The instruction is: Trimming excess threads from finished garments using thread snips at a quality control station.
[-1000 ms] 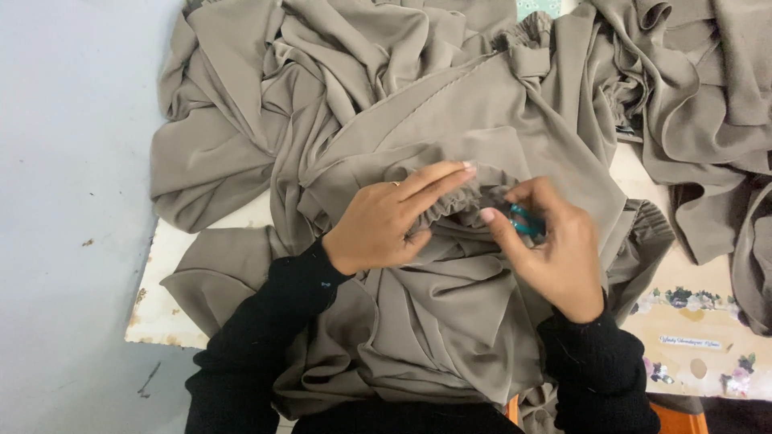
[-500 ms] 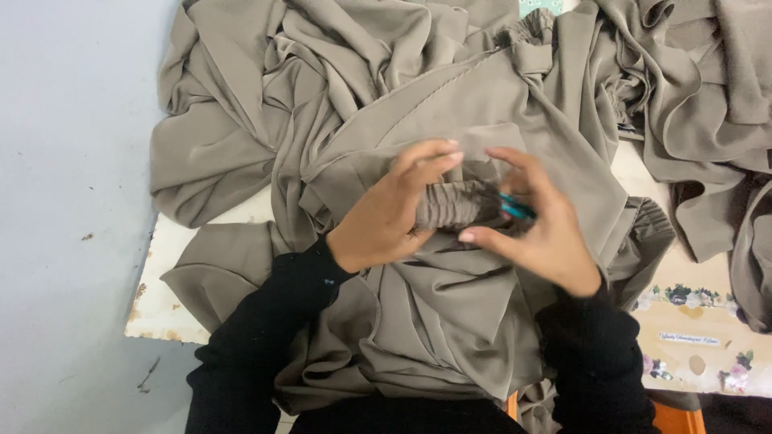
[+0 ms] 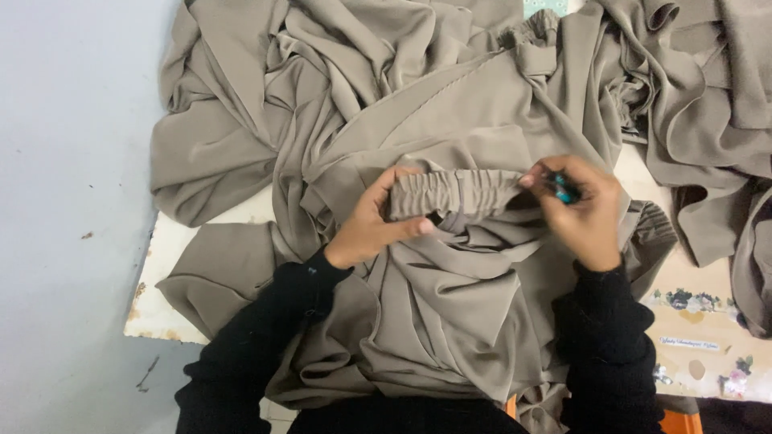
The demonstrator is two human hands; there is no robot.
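I see the gathered waistband (image 3: 454,193) stretched left to right between my hands, left hand (image 3: 371,229) clamped on its left end, right hand (image 3: 583,210) pinching its right end along with a small teal tool (image 3: 563,190).

Taupe gathered elastic waistband (image 3: 454,193), stretched level atop the rumpled garment (image 3: 450,321); small teal tool (image 3: 563,190) at its right end.

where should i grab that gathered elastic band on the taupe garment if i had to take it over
Pinch the elastic band at its two ends, from left and right, where the left hand and right hand hold it now. It lies stretched sideways, so end grips keep the gathers flat.
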